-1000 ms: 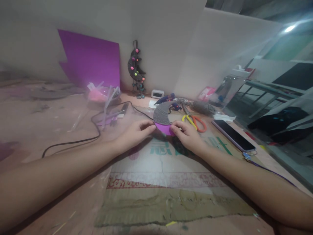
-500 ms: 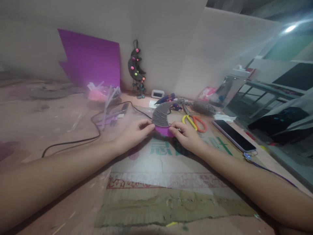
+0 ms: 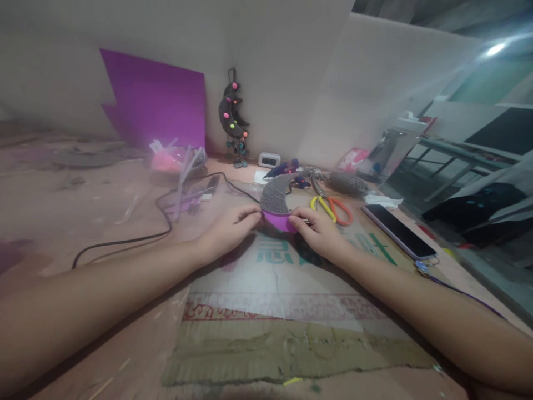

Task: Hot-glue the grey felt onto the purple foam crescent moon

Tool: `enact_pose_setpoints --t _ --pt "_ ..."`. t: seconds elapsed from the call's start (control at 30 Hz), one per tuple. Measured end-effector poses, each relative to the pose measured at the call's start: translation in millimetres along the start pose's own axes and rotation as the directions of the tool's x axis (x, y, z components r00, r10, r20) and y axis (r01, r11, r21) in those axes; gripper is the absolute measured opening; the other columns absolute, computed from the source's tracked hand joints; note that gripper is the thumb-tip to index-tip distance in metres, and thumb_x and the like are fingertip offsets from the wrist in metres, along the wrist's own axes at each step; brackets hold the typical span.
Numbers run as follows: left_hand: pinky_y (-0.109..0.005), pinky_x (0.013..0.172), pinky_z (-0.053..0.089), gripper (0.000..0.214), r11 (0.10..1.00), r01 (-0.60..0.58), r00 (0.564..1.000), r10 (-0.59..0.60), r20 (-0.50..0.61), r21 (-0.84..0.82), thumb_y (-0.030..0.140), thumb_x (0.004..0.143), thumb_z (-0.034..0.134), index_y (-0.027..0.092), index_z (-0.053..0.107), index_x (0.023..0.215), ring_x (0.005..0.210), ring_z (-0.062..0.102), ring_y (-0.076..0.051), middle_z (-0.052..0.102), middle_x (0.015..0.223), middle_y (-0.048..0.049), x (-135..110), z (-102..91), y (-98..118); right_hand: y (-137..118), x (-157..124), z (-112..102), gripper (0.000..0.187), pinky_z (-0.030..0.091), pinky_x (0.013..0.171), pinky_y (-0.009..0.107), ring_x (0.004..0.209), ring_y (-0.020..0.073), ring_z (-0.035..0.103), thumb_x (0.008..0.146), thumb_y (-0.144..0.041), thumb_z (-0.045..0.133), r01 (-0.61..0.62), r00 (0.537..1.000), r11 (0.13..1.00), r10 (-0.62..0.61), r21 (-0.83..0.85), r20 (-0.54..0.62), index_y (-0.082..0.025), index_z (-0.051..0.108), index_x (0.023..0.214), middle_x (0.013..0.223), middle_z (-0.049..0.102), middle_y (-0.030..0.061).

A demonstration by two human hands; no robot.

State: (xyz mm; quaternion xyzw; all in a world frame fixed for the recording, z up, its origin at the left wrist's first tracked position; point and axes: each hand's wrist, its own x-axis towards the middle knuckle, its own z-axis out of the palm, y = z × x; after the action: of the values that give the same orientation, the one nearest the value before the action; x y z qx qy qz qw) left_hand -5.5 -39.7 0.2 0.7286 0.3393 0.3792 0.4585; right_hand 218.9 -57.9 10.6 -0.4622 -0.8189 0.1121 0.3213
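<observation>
Between my two hands is a crescent moon wound with grey yarn, its lower part bare and purple. My left hand pinches the moon's lower left edge between thumb and fingers. On the opposite side, my right hand grips the lower right edge the same way. The moon is held over a sheet of printed cardboard. Just beyond it lie a blue glue gun with a small red light and scissors with yellow and orange handles.
A finished-looking moon hanging with coloured pompoms is against the wall, beside purple card. A phone lies right; a water bottle stands behind it. A small digital clock and a black cable are also on the table.
The crescent moon has shifted very slightly, showing a bit more of its purple part. My left fingers have moved a little at its edge; my right hand is almost unchanged.
</observation>
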Motion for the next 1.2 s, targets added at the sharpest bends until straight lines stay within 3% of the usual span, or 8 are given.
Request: enact_pose_setpoints --t 0.2,0.33,0.47,0.53,0.63,0.73,0.87,1.2 --pt "-0.026 0.077 0.047 0.028 0.996 -0.026 0.999 0.022 -0.049 -0.083 0.04 0.09 0.05 0.017 0.064 0.096 0.089 0.061 -0.017 0.068 0.093 -0.0047 3 -0.2 4 -3 0 -1 0.021 0.038 0.063 0.025 0.066 0.014 0.053 0.091 -0.028 0.047 0.01 1.0 0.999 -0.011 0.034 0.02 -0.019 0.054 0.073 0.07 0.059 0.0002" --pt "-0.023 0.065 0.045 0.026 0.992 0.018 0.997 -0.028 -0.077 -0.121 0.042 0.088 0.055 0.016 0.06 0.088 0.07 0.056 -0.012 0.061 0.078 -0.0009 5 -1.1 -3 -3 -1 -1 0.023 0.039 0.066 0.027 0.068 0.0144 0.053 0.091 -0.03 0.049 0.047 0.996 0.995 -0.053 0.083 0.067 -0.019 0.055 0.072 0.071 0.058 0.0011" --pt "-0.021 0.053 0.039 0.027 0.994 0.034 0.995 -0.044 -0.09 -0.108 0.043 0.088 0.055 0.017 0.057 0.08 0.058 0.046 -0.009 0.054 0.069 0.0021 7 -2.2 -9 -3 -2 -2 0.019 0.043 0.068 0.028 0.072 0.0145 0.053 0.09 -0.033 0.051 -0.017 0.999 0.978 0.027 0.21 -0.043 -0.019 0.054 0.079 0.079 0.059 0.0023" --pt "-0.021 0.051 0.037 0.028 0.994 0.035 0.995 -0.043 -0.088 -0.099 0.044 0.088 0.055 0.017 0.056 0.079 0.056 0.043 -0.009 0.051 0.066 0.0025 7 -2.1 -9 -4 -2 -2 0.017 0.046 0.069 0.029 0.073 0.0136 0.054 0.09 -0.035 0.052 -0.067 0.994 0.931 0.093 0.359 -0.056 -0.019 0.055 0.095 0.096 0.061 0.0049" --pt "-0.021 0.049 0.035 0.028 0.995 0.039 0.995 -0.047 -0.084 -0.097 0.045 0.088 0.054 0.018 0.055 0.078 0.055 0.042 -0.01 0.047 0.062 0.003 6 -1.5 -5 -5 -1 0 0.031 0.049 0.075 0.03 0.087 0.0158 0.059 0.088 -0.036 0.056 -0.112 0.994 0.83 0.101 0.547 0.05 -0.023 0.051 0.115 0.118 0.059 0.0087" --pt "-0.023 0.052 0.036 0.027 0.994 0.046 0.996 -0.053 -0.078 -0.095 0.044 0.088 0.054 0.019 0.055 0.078 0.056 0.043 -0.011 0.047 0.061 0.0031 5 -1.4 -2 -6 -1 1 0.038 0.048 0.075 0.03 0.092 0.0172 0.06 0.085 -0.034 0.061 -0.148 0.986 0.767 0.07 0.625 0.148 -0.022 0.049 0.118 0.102 0.062 0.0067" --pt "-0.023 0.054 0.037 0.027 0.996 0.044 0.996 -0.05 -0.076 -0.077 0.044 0.088 0.054 0.019 0.056 0.077 0.059 0.046 -0.012 0.049 0.062 0.0027 5 -1.6 -4 -4 0 1 0.034 0.044 0.061 0.026 0.066 0.0121 0.055 0.083 -0.036 0.061 -0.216 0.973 0.776 0.118 0.592 0.201 -0.021 0.054 0.112 0.075 0.057 -0.0015" --pt "-0.02 0.048 0.032 0.03 0.997 0.066 0.997 -0.067 -0.042 -0.033 0.045 0.088 0.053 0.018 0.055 0.076 0.055 0.04 -0.01 0.048 0.064 0.003 4 -1.9 -3 2 2 2 0.024 0.046 0.066 0.029 0.07 0.0151 0.059 0.078 -0.038 0.065 -0.274 0.96 0.892 0.234 0.358 0.153 -0.017 0.069 0.088 0.08 0.067 0.0037"
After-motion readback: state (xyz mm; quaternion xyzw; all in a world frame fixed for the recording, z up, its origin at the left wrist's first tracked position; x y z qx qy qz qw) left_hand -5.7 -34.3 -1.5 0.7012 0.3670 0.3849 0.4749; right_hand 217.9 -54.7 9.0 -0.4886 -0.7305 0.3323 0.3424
